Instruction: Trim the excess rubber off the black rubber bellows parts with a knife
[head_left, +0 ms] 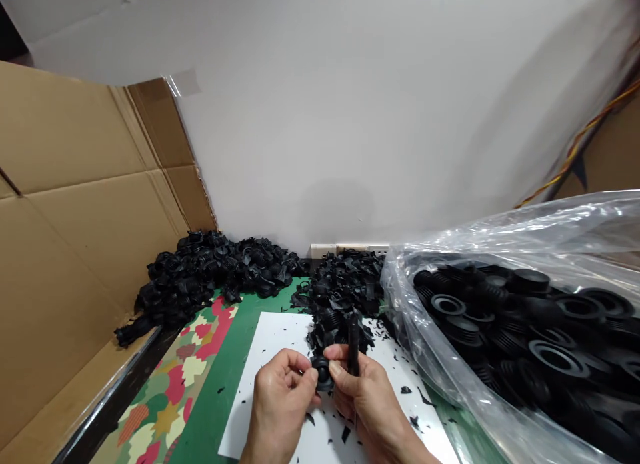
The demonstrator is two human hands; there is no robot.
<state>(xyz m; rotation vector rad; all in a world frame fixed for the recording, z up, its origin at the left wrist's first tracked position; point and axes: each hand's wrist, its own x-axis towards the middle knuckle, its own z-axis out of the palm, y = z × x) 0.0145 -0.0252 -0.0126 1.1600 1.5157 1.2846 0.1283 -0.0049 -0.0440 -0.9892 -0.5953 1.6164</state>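
Over a white sheet (270,341), both hands have a small round black rubber part (323,373) between them. My left hand (283,401) is closed, pinching its left side with thumb and fingertips. From the right, the thumb and forefinger of my right hand (367,401) press against the same part. A slim black pen-like tool (353,341) stands upright in my right hand; its lower end is mostly hidden by the hand. Directly beyond the fingers lies a heap of black rubber scraps (345,281), some spilling onto the sheet.
On the right, a clear plastic bag (410,344) holds many ribbed black rubber parts (530,337). A pile of similar black pieces (225,264) lies back left, beside a cardboard box wall (90,157). A patterned strip (170,391) covers part of the green tabletop (213,391).
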